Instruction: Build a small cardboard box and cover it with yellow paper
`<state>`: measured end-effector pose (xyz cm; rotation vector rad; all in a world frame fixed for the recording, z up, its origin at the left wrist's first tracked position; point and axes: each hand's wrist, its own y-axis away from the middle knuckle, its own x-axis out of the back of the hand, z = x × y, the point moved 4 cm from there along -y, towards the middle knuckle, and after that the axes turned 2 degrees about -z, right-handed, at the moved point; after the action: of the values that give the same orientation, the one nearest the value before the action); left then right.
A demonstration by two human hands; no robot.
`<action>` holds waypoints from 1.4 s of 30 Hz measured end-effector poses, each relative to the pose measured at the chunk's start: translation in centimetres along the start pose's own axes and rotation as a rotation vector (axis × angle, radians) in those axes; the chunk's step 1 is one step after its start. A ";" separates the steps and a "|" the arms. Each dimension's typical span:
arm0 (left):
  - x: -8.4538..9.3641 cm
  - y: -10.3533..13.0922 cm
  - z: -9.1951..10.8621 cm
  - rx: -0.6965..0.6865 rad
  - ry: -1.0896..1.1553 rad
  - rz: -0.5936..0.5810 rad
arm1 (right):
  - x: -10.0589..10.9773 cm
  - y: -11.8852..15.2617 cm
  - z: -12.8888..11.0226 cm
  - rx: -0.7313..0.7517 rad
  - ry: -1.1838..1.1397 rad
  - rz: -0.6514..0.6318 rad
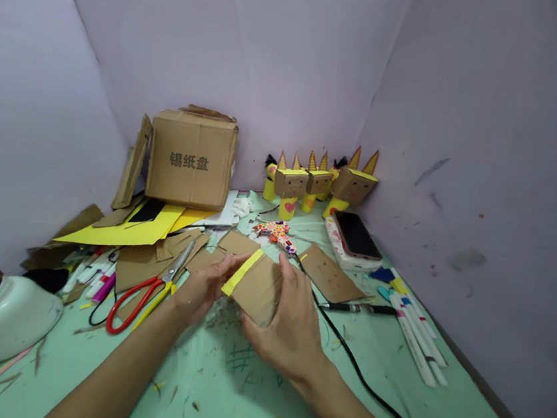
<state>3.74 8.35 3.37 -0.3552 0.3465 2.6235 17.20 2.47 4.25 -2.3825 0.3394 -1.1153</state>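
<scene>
Between my two hands is a small cardboard box (260, 291) with a yellow paper strip (244, 272) along its left edge, tilted just above the table. My right hand (293, 325) grips its right side, thumb at the near edge and fingers over the far side. At the left end, my left hand (204, 288) has its fingers closed against the edge beside the yellow strip; its fingertips are partly hidden behind the box. Red-handled scissors (148, 291) lie left of my left hand. Beyond the box lies a patterned glue gun (278, 234), its black cord running past my right hand.
Several cardboard animal figures (291, 184) with yellow horns stand at the back. A large carton (191, 159) is at back left, above yellow paper (120, 228) and cardboard scraps. A phone (357, 235), a pen (360, 308) and white markers (417, 342) lie right. A white object (9, 319) is at left.
</scene>
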 end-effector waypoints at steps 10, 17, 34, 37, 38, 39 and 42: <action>-0.6 0.4 0.3 -0.074 -0.134 -0.132 | -0.4 0.5 -0.2 0.099 0.068 0.064; 0.1 -0.1 -0.2 -0.020 -0.047 0.019 | -0.4 0.9 -0.7 0.226 0.025 -0.025; 0.3 -0.3 -1.8 -0.193 -0.063 -0.091 | 0.5 -0.5 2.8 -0.209 -0.206 0.127; -0.3 -0.2 -2.7 -0.161 -0.199 -0.127 | 0.1 -0.4 3.0 -0.165 -0.258 0.063; -0.3 -0.2 -2.9 -0.151 -0.225 -0.124 | 0.1 -0.3 3.0 -0.163 -0.271 0.051; -0.3 -0.2 -2.9 -0.145 -0.235 -0.120 | 0.1 -0.2 2.9 -0.168 -0.280 0.043; -0.2 -0.2 -2.6 -0.143 -0.192 -0.115 | 0.6 0.0 2.7 -0.168 -0.314 0.044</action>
<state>4.47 7.68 0.94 -0.1622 0.0723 2.5488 19.61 3.10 3.16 -2.6331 0.3852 -0.7001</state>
